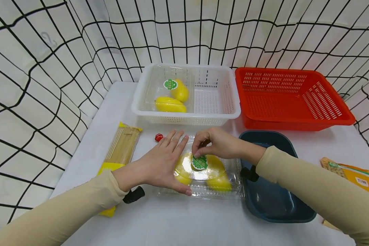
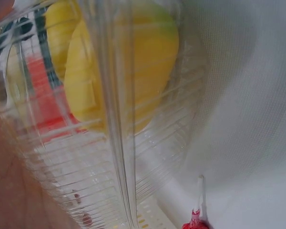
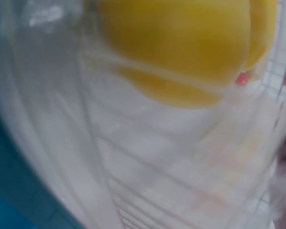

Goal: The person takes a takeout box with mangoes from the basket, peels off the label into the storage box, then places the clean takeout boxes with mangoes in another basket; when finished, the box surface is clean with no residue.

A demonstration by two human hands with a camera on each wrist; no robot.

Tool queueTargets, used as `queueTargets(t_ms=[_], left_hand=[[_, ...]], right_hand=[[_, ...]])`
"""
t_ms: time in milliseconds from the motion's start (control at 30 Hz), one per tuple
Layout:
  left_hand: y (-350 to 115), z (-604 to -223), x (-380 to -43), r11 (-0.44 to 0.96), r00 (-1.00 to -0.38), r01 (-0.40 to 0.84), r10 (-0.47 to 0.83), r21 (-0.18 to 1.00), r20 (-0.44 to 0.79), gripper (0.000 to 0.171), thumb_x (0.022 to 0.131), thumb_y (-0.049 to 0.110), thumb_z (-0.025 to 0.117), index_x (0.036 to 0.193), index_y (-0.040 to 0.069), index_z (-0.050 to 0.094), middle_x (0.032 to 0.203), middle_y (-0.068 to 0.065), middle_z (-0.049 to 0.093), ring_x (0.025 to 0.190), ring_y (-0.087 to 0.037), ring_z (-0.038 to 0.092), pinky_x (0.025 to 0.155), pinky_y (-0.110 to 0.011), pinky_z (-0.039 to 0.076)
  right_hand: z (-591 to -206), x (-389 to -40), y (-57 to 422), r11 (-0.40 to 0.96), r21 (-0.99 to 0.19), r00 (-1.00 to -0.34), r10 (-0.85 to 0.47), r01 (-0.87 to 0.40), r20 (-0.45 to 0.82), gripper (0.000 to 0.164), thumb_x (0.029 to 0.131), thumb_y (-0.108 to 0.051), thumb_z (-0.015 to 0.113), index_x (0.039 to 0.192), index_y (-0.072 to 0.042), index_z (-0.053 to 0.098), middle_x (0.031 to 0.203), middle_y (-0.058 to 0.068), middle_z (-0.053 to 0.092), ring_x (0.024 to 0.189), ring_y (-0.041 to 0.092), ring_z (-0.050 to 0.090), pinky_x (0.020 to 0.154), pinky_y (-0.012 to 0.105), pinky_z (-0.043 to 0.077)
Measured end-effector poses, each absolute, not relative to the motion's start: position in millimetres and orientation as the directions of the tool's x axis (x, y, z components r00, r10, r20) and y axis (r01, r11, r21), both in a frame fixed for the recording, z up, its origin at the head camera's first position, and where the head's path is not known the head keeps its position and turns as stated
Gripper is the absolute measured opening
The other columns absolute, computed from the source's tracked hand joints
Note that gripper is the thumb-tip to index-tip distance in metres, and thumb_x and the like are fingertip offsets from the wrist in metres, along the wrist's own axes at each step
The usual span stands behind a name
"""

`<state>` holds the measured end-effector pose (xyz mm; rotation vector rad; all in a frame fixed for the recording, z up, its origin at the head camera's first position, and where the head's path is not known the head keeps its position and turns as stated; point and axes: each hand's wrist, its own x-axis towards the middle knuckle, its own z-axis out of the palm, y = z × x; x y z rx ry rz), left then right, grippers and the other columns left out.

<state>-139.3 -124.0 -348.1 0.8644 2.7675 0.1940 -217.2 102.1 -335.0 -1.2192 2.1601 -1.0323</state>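
In the head view a clear plastic clamshell box [image 1: 233, 167] lies on the white table with yellow mangoes [image 1: 215, 167] inside. A round green sticker [image 1: 200, 163] is on its lid. My left hand [image 1: 163, 162] rests on the left side of the lid with its fingers spread. My right hand [image 1: 216, 143] has its fingers bent, and its thumb and forefinger pinch the upper edge of the sticker. Both wrist views look closely through the ribbed clear plastic at the yellow mangoes [image 2: 148, 62], [image 3: 181, 52]; neither shows the fingertips.
Behind stand a white basket [image 1: 187, 118], holding a similar stickered box [image 1: 150, 85], and a red basket [image 1: 295, 124]. A dark blue tray [image 1: 273, 201] sits right of my box. Noodles [image 1: 121, 143], a red-wrapped lollipop [image 1: 158, 137] and an orange packet [image 1: 353, 174] lie around; black wire mesh encloses the table.
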Motion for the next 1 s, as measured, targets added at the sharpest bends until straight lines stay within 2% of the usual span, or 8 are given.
queueTargets(t_ms=[200,367,633,900,1000], left_hand=[[-123.3,-346.9,-138.4,0.813,-0.795,0.548,0.580,0.198,-0.177,0.143,0.066,0.088,0.068,0.162,-0.002,0.014,0.171,-0.025,0.007,0.159,-0.045,0.001,0.128,-0.056,0.016],[-123.0,-348.4,-139.1,0.813,-0.797,0.545,0.578,0.203,-0.174,0.143,0.066,0.087,0.068,0.163,-0.002,0.013,0.171,-0.025,0.005,0.159,-0.045,0.001,0.129,-0.055,0.015],[-122.9,-348.3,-140.0,0.814,-0.797,0.541,0.577,0.211,-0.181,0.143,0.066,0.088,0.068,0.163,-0.002,0.011,0.171,-0.024,0.003,0.159,-0.044,0.000,0.129,-0.055,0.014],[-123.6,-347.6,-139.1,0.809,-0.793,0.547,0.583,0.216,-0.175,0.144,0.066,0.087,0.069,0.162,-0.003,0.011,0.171,-0.025,0.003,0.158,-0.046,0.000,0.129,-0.056,0.014],[-124.1,-348.3,-139.3,0.803,-0.791,0.555,0.590,0.217,-0.163,0.143,0.066,0.086,0.070,0.162,-0.004,0.012,0.170,-0.026,0.006,0.158,-0.047,0.002,0.128,-0.057,0.015]], right_hand=[[-333.6,-219.7,105.2,0.349,-0.819,-0.520,-0.851,-0.457,-0.073,0.005,0.089,-0.008,0.077,0.094,-0.009,0.077,0.090,0.000,0.074,0.083,0.013,0.067,0.089,0.030,0.061],[-326.5,-219.7,110.1,0.365,-0.837,-0.541,-0.835,-0.408,-0.101,0.006,0.089,-0.007,0.077,0.095,-0.009,0.077,0.091,0.001,0.074,0.083,0.016,0.066,0.087,0.027,0.060],[-320.0,-222.5,125.0,0.336,-0.871,-0.574,-0.815,-0.359,-0.078,0.006,0.089,-0.006,0.077,0.096,-0.005,0.076,0.090,0.004,0.074,0.081,0.025,0.065,0.082,0.028,0.061],[-316.9,-223.7,146.9,0.295,-0.912,-0.628,-0.777,-0.284,-0.056,0.008,0.091,-0.002,0.074,0.098,-0.001,0.075,0.094,0.009,0.074,0.084,0.027,0.067,0.084,0.030,0.062],[-316.3,-224.0,158.8,0.290,-0.920,-0.659,-0.750,-0.264,-0.047,0.008,0.091,-0.003,0.073,0.098,0.001,0.074,0.095,0.006,0.074,0.087,0.025,0.068,0.085,0.029,0.061]])
